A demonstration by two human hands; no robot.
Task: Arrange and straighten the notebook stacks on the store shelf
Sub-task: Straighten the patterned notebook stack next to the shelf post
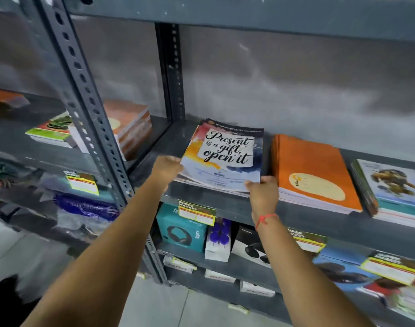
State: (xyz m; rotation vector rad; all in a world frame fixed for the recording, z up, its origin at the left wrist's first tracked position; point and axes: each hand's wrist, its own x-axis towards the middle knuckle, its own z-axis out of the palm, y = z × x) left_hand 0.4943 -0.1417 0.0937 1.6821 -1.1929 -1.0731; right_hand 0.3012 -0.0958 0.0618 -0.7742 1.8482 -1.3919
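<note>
A stack of notebooks with a "Present is a gift, open it" cover (225, 154) lies on the grey metal shelf (168, 138), slightly skewed. My left hand (166, 167) grips its front left corner. My right hand (263, 191) grips its front right corner, a red thread on that wrist. Right of it lies an orange notebook stack (312, 171), touching or nearly touching the first. Further right a stack with an animal picture cover (395, 185) runs out of view.
A perforated upright post (88, 97) divides the bays. The left bay holds an orange-brown stack (131, 128) and a green-edged book (53, 133). Below are boxed headphones (180, 227), other boxes and yellow price tags (197, 212). The shelf above hangs low overhead.
</note>
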